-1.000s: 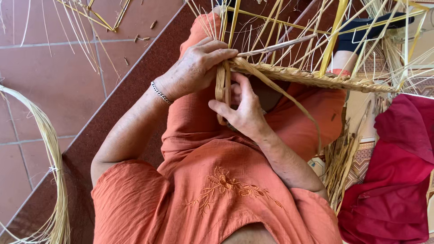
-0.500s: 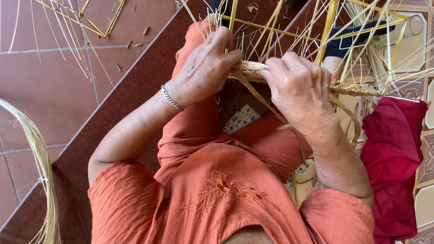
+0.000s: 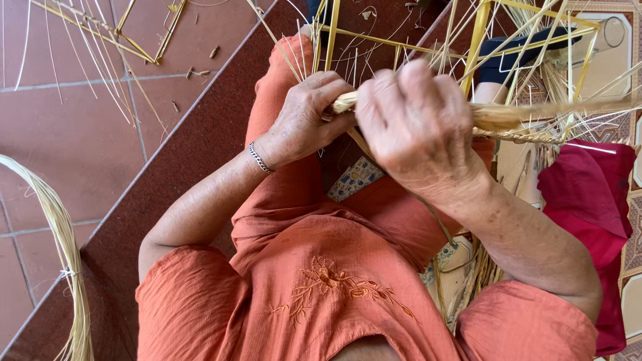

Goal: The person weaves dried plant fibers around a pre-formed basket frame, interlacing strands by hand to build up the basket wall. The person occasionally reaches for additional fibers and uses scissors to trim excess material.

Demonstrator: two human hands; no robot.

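Observation:
I look down at my lap in orange clothes. My left hand, with a thin silver bracelet at the wrist, grips the left end of a bundled straw rim of a half-woven basket. My right hand is closed over the same rim just to the right, touching the left hand. Many pale yellow upright straw strips fan out from the rim beyond my hands. The part of the rim under my fingers is hidden.
A curved bundle of pale straw lies on the red tiled floor at left. Loose strips and a yellow strip frame lie at top left. A crimson cloth sits at right. A dark sandal shows behind the strips.
The view has come closer to my hands. My right hand went from under the rim, near my chest, up onto its top, beside the left hand.

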